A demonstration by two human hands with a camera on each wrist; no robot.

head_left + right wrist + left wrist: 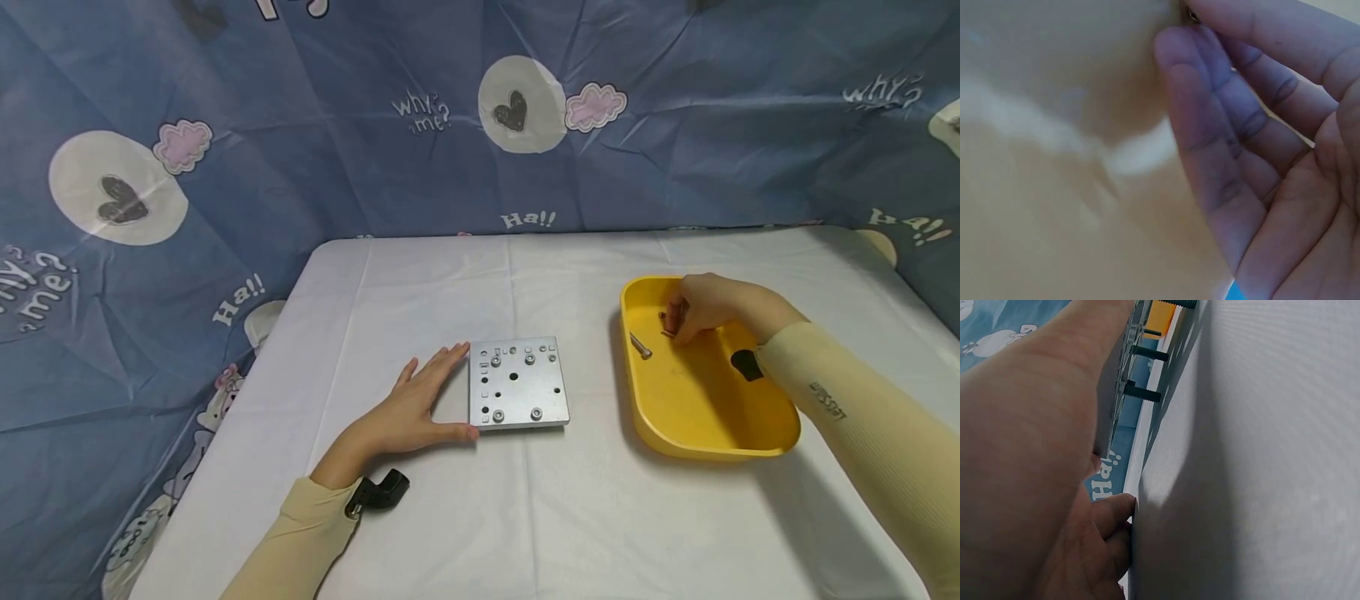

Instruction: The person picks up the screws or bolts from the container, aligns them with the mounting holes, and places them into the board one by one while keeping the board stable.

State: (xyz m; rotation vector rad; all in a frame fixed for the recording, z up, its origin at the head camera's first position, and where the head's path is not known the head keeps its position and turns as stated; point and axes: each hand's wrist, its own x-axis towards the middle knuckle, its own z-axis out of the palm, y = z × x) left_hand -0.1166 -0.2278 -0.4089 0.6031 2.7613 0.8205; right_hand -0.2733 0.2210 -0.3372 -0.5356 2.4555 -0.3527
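Note:
A silver metal plate point(517, 379) with holes and several socket-head screws lies in the middle of the table. In the left wrist view, threaded screw shanks point(1142, 392) stick out of its underside above the cloth. My left hand point(416, 412) is spread at its left side, the thumb at the lower left corner and straight fingers at the upper left corner. Inside a yellow bin point(637, 421), my right hand point(705, 308) is bent down with curled fingers. Thumb and fingertips pinch a small shiny metal piece point(1194, 15), mostly hidden. A loose screw point(641, 347) lies left of that hand.
White cloth covers the table point(420, 292). A blue printed curtain point(337, 125) hangs behind and along the left side. A black wrist mount point(378, 492) sits on the left sleeve. The bin's raised rim surrounds the right hand.

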